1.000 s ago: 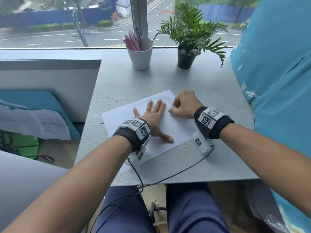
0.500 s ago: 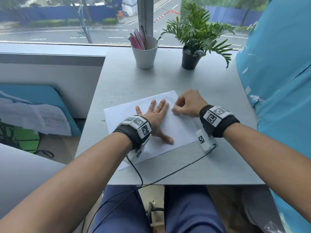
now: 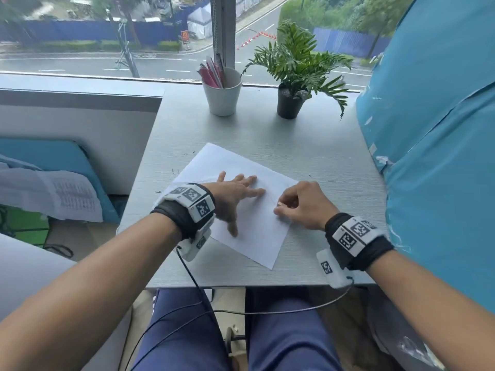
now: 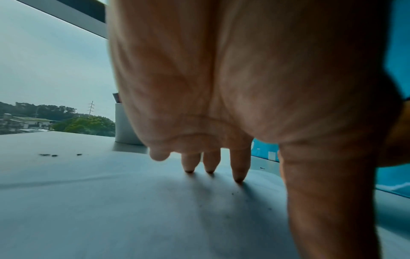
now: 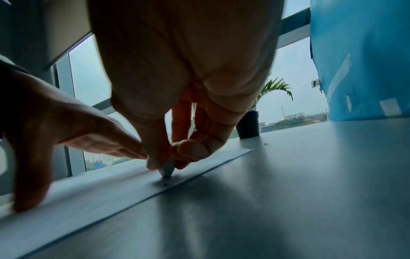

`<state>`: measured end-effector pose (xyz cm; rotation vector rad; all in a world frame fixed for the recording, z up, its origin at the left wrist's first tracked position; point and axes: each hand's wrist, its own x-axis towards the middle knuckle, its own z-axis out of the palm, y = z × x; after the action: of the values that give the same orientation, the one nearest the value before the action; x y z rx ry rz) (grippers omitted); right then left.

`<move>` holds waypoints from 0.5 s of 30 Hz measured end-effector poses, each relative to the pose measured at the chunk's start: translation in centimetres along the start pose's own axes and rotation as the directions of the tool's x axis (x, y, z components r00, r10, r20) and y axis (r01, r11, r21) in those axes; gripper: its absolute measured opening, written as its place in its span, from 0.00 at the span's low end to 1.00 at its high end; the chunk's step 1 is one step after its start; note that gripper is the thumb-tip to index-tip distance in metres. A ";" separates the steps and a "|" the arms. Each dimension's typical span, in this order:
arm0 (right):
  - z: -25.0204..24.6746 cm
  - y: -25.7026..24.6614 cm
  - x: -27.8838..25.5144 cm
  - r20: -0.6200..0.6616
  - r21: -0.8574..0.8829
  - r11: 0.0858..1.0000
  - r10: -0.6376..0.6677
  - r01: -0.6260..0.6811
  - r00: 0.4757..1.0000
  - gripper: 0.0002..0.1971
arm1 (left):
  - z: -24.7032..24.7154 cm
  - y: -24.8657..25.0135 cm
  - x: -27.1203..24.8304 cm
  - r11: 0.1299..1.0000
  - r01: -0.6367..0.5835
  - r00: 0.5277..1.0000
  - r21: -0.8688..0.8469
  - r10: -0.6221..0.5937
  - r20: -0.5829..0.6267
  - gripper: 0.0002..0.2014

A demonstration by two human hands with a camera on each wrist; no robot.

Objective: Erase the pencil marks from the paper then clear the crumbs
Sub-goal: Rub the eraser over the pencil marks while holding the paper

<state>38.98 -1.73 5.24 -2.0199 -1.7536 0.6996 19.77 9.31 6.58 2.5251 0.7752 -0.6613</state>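
A white sheet of paper point(image 3: 251, 231) lies slanted on the grey table point(image 3: 316, 145). My left hand point(image 3: 235, 194) presses flat on it with fingers spread; the fingertips point(image 4: 238, 178) touch the sheet. My right hand point(image 3: 300, 204) pinches a small white eraser point(image 5: 167, 169) with its tip down on the paper near the right edge. Dark crumbs point(image 4: 233, 193) lie on the sheet by my left fingers, and more crumbs point(image 3: 175, 171) sit on the table left of the paper. No pencil marks are plainly visible.
A white cup of pens point(image 3: 221, 92) and a potted plant point(image 3: 292, 84) stand at the back by the window. A blue covered object point(image 3: 434, 145) rises along the right side. The table's left edge drops to the floor.
The paper has turned so that a corner points toward me. My right hand has moved nearer along the sheet's right edge, and my left hand turned with the sheet.
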 end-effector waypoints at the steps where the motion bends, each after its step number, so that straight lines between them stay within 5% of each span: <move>1: 0.3 -0.2 -0.5 0.000 0.021 1.000 0.011 -0.011 1.000 0.07 | 0.2 0.1 -0.1 1.000 0.001 1.000 -0.022 -0.002 -0.020 0.59; 6: 1.7 -2.8 -1.5 0.129 0.032 0.998 -0.049 0.046 0.990 0.06 | 1.7 1.6 0.2 0.992 0.035 0.996 -0.124 -0.045 -0.077 0.64; 11: -0.6 -2.0 1.5 -0.063 0.024 0.993 0.118 -0.116 0.991 0.07 | 2.5 0.9 0.4 0.990 0.045 0.994 -0.136 -0.058 -0.090 0.68; 15: 1.5 -3.7 -0.1 0.120 -0.056 0.998 -0.021 0.028 0.993 0.05 | 2.5 1.0 0.6 0.994 0.068 0.995 -0.084 -0.073 -0.061 0.70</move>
<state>35.12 -1.27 6.21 -2.0285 -1.8824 0.7853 20.02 7.55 4.44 2.4646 0.8990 -0.5627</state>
